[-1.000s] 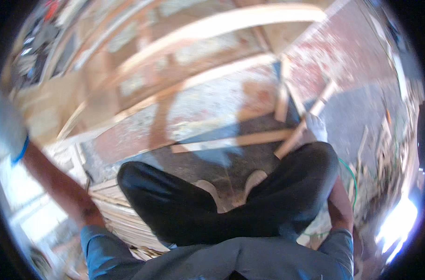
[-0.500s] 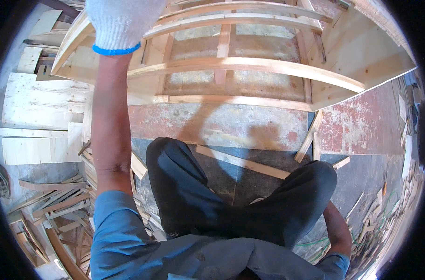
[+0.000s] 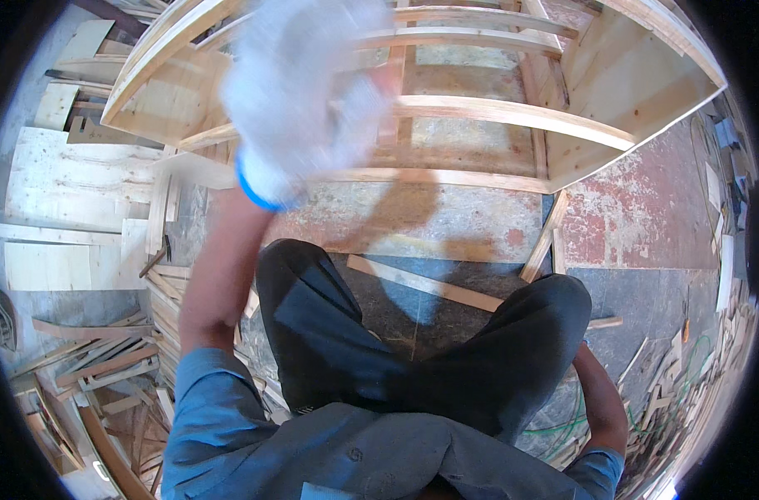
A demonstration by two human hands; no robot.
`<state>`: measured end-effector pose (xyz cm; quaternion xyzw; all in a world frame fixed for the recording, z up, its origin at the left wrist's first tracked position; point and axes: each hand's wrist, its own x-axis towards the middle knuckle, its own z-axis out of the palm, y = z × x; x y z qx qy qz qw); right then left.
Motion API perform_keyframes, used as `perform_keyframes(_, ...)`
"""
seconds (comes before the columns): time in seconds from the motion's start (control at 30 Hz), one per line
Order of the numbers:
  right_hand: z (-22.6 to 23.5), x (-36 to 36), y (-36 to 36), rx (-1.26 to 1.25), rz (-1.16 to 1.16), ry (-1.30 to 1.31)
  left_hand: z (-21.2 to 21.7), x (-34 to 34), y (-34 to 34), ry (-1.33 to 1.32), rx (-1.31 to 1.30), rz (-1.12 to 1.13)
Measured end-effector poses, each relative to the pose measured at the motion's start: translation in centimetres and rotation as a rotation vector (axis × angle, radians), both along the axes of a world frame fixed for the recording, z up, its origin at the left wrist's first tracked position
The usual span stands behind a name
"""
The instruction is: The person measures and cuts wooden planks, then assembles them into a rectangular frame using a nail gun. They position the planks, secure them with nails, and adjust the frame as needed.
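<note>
Head view, looking down on a seated person in dark trousers and a blue shirt. The left hand (image 3: 300,92), in a blurred white knit glove with a blue cuff, is raised at eleven o'clock, over the curved pale wooden frame (image 3: 513,112) that spans the twelve o'clock area; whether its fingers are spread or curled cannot be told. The right hand is hidden behind the right knee at four o'clock. A loose pale wooden strip (image 3: 425,283) lies on the floor at centre.

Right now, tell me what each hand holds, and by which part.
Cannot be told. The gloved left hand is raised and blurred before the wooden frame; the right hand is hidden behind the knee.
</note>
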<state>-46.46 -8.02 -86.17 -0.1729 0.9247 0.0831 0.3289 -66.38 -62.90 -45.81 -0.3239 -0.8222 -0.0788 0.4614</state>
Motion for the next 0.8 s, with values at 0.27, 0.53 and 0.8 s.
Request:
perform_keyframes(0.27, 2.6, 0.8, 5.1, -0.015, -0.143, 0.166, -8.8, -3.9, 0.8, -0.955, -0.179, 0.335)
perform_keyframes(0.53, 14.9, -3.8, 6.0, -0.218, -0.522, 0.858, -8.7, -5.8, 1.3, -1.049, -0.272, 0.369)
perform_keyframes(0.8, 32.5, -6.4, -8.9, -1.278, -0.997, 1.185, -7.3, -3.7, 2.0, -1.097, -0.239, 0.420)
